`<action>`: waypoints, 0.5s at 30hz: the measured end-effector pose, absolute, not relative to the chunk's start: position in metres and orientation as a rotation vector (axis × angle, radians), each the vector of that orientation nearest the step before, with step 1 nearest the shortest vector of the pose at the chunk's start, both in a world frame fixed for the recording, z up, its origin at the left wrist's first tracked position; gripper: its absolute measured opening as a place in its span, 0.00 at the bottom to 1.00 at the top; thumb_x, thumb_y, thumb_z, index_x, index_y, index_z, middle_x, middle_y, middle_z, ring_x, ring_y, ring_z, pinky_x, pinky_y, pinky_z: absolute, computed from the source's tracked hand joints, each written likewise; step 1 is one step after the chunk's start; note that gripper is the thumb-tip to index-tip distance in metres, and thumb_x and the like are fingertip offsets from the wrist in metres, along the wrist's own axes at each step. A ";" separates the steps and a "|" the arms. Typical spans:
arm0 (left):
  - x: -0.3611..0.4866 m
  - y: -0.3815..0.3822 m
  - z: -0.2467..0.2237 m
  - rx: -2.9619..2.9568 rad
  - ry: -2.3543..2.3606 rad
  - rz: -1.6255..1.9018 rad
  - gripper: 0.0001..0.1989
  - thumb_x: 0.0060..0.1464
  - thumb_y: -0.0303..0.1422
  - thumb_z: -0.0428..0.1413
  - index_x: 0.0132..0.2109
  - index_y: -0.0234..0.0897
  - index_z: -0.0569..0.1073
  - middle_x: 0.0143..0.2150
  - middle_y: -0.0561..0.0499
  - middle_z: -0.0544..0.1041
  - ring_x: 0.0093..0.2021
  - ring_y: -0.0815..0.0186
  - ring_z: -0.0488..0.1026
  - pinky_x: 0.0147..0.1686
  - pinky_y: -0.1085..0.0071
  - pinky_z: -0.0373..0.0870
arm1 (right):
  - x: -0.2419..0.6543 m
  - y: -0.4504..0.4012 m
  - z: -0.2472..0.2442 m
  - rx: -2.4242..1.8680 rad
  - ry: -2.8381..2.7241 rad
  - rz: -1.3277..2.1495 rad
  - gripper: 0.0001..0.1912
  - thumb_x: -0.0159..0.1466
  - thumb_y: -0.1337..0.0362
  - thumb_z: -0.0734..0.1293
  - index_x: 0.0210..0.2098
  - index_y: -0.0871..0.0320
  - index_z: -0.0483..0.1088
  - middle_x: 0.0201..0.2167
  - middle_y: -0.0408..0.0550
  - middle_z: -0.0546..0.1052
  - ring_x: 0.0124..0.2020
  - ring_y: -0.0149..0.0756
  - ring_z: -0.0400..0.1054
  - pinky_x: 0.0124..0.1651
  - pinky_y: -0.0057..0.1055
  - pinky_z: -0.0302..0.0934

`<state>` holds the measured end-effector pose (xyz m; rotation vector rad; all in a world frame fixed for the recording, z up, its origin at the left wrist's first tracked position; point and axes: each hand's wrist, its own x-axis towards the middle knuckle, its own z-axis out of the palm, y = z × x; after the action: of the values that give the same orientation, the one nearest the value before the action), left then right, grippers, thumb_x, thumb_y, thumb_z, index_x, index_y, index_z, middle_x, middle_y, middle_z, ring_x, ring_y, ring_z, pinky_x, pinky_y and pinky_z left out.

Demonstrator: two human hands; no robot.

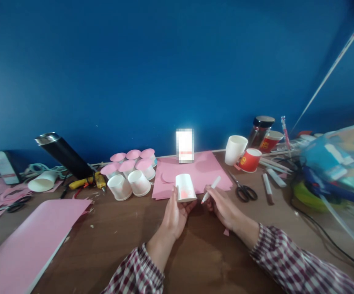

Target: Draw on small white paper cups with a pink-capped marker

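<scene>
My left hand (175, 216) is wrapped round the lower part of a white paper cup (185, 185), which is upside down and has a pink-orange patch on its side. In my right hand (222, 206) is a white marker pen (212, 188), its reddish tip pointing down and left, a little apart from the cup. Behind the cup lie pink paper sheets (201, 167) with a cut pink round piece (167, 177) on top. To the left stand two white paper cups (120, 188) in front of several cups topped with pink paper (127, 165).
Scissors (246, 192) and loose markers (268, 188) lie to the right, near a red cup (250, 160), a white cup (235, 150) and a blurred plastic bag (339, 159). On the left are a black flask (65, 155), a yellow glue gun (88, 181) and a pink board (39, 241).
</scene>
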<state>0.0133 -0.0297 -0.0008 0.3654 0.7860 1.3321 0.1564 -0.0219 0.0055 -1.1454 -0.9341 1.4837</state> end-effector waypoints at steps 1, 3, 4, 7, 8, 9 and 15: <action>0.013 -0.030 -0.001 0.362 0.787 1.333 0.18 0.57 0.43 0.52 0.49 0.35 0.69 0.39 0.46 0.76 0.37 0.64 0.73 0.43 0.61 0.73 | 0.156 -0.022 0.006 -1.150 -0.929 1.480 0.19 0.56 0.49 0.67 0.21 0.58 0.66 0.16 0.40 0.67 0.18 0.27 0.57 0.21 0.26 0.49; 0.014 -0.029 0.000 0.360 0.782 1.327 0.18 0.58 0.43 0.51 0.49 0.35 0.69 0.39 0.46 0.76 0.37 0.64 0.73 0.44 0.60 0.73 | 0.156 -0.022 0.005 -1.155 -0.927 1.474 0.19 0.56 0.50 0.67 0.21 0.58 0.67 0.16 0.40 0.68 0.18 0.27 0.57 0.22 0.26 0.49; 0.014 -0.029 0.000 0.360 0.779 1.324 0.18 0.58 0.43 0.51 0.48 0.34 0.69 0.39 0.46 0.76 0.37 0.64 0.73 0.44 0.60 0.73 | 0.156 -0.022 0.005 -1.154 -0.931 1.475 0.19 0.56 0.50 0.67 0.21 0.58 0.67 0.16 0.40 0.68 0.18 0.27 0.57 0.22 0.26 0.49; 0.014 -0.029 -0.001 0.358 0.778 1.322 0.18 0.57 0.43 0.52 0.48 0.34 0.70 0.39 0.46 0.76 0.37 0.64 0.73 0.43 0.61 0.73 | 0.156 -0.021 0.004 -1.138 -0.950 1.480 0.19 0.56 0.49 0.67 0.21 0.58 0.67 0.15 0.40 0.67 0.17 0.27 0.57 0.22 0.26 0.49; 0.013 -0.029 -0.001 0.356 0.780 1.324 0.18 0.57 0.43 0.52 0.48 0.34 0.70 0.39 0.46 0.76 0.36 0.64 0.73 0.43 0.61 0.73 | 0.156 -0.021 0.003 -1.132 -0.951 1.481 0.19 0.56 0.49 0.67 0.21 0.58 0.67 0.16 0.40 0.67 0.17 0.27 0.57 0.22 0.26 0.49; 0.013 -0.029 -0.001 0.353 0.781 1.324 0.18 0.57 0.43 0.52 0.49 0.34 0.70 0.39 0.46 0.76 0.36 0.64 0.73 0.43 0.61 0.73 | 0.157 -0.021 0.003 -1.132 -0.949 1.481 0.19 0.56 0.49 0.67 0.21 0.58 0.67 0.16 0.40 0.67 0.17 0.27 0.57 0.22 0.26 0.49; 0.013 -0.030 0.000 0.352 0.777 1.324 0.18 0.57 0.43 0.52 0.48 0.34 0.70 0.38 0.47 0.76 0.36 0.65 0.73 0.42 0.62 0.74 | 0.157 -0.022 0.004 -1.127 -0.951 1.509 0.19 0.56 0.49 0.67 0.22 0.59 0.67 0.16 0.41 0.68 0.18 0.26 0.57 0.22 0.25 0.50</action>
<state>0.0134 -0.0299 0.0001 0.3518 0.7774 1.3238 0.1570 -0.0218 0.0042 -1.1273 -0.9509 1.5086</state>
